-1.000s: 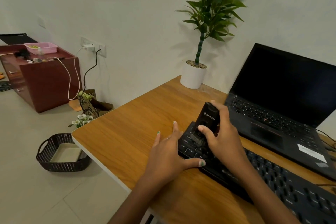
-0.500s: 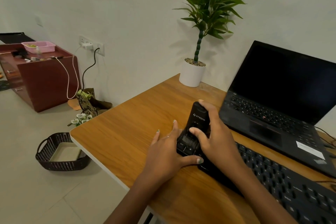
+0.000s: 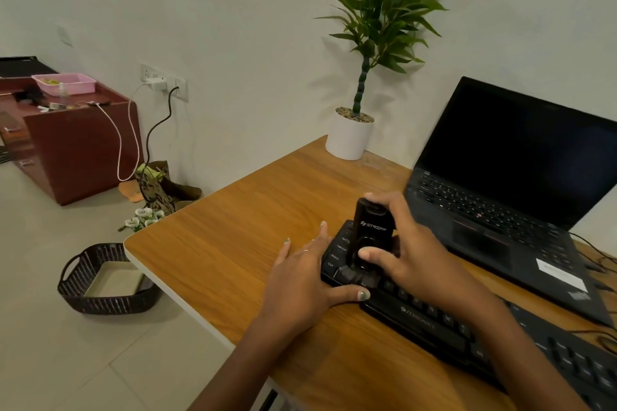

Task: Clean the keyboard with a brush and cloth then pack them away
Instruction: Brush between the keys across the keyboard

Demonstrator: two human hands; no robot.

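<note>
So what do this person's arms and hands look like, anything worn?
Both forearms are bare, with no sleeves in view. The left hand wears a thin ring and pale green nail polish. The right hand shows no ring or watch.

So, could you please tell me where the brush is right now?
The brush stands upright in the right hand, bristles on the left end of the keyboard, beside the left hand.

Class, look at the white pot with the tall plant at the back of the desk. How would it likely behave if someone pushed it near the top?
The plant pot would probably tip rather than slide: its stem and leaves rise far above a narrow base. The pebbles at the rim likely add weight low down, which helps steady it. Its smooth white wall may be slippery to grip.
</note>
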